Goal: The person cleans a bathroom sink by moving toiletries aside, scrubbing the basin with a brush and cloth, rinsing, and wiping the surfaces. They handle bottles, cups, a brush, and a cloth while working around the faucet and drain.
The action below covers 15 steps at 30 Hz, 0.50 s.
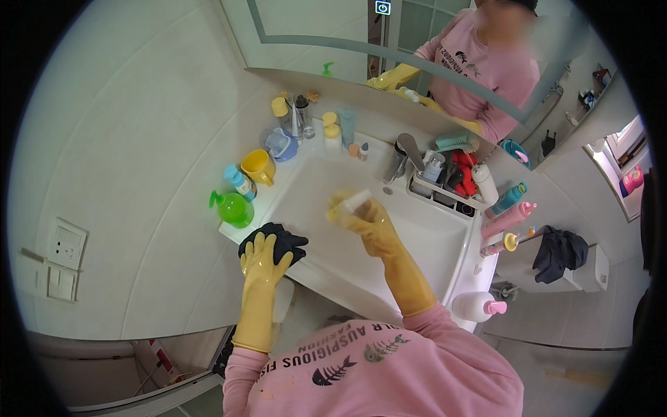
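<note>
My left hand point(262, 255), in a wet yellow rubber glove, grips a bunched black cloth point(296, 246) at the front left corner of the white washbasin point(318, 177). Over the basin, my right hand point(367, 221) wears a matching glove and holds a small white object point(358, 199). Motion blur hides what this object is, along with the fingertips around it. Just beyond the cloth, on the left rim, stands a green pump bottle point(234, 209).
A yellow mug point(258, 166) and several toiletries line the left and back rims. Behind the basin stand the faucet point(410, 151) and a caddy point(443, 194) of small items. Bottles, including a white one with a pink pump point(473, 306), occupy the right rim. A mirror point(333, 31) hangs above.
</note>
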Available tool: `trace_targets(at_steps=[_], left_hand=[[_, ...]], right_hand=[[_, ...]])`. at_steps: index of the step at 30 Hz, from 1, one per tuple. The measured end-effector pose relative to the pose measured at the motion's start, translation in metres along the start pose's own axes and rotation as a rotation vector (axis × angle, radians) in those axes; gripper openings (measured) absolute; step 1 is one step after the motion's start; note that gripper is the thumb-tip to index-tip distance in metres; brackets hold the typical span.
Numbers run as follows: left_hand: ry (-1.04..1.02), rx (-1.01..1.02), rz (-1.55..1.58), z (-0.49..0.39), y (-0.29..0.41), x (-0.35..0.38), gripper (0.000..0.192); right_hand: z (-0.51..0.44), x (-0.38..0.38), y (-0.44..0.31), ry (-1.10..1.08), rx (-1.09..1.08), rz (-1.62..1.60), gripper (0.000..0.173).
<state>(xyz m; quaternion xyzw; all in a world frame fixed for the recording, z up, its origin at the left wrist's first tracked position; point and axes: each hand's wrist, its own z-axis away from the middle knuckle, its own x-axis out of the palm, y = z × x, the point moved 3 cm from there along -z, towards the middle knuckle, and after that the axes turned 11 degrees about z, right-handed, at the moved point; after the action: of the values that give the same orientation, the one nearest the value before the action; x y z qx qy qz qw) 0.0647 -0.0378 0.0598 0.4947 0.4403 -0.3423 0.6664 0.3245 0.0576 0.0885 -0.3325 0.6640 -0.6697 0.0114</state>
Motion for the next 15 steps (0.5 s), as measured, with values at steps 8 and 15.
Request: trace_targets(at_steps=[8,15], left_hand=[[0.427,0.662,0.589,0.058,0.085,-0.090,0.059],[0.746,0.715,0.533,0.076,0.068,-0.115,0.037]], right_hand=[[0.011,0.061,-0.003,-0.139,0.020,0.058,0.051],[0.019,0.097,-0.020,-0.269,0.017,0.218,0.052]])
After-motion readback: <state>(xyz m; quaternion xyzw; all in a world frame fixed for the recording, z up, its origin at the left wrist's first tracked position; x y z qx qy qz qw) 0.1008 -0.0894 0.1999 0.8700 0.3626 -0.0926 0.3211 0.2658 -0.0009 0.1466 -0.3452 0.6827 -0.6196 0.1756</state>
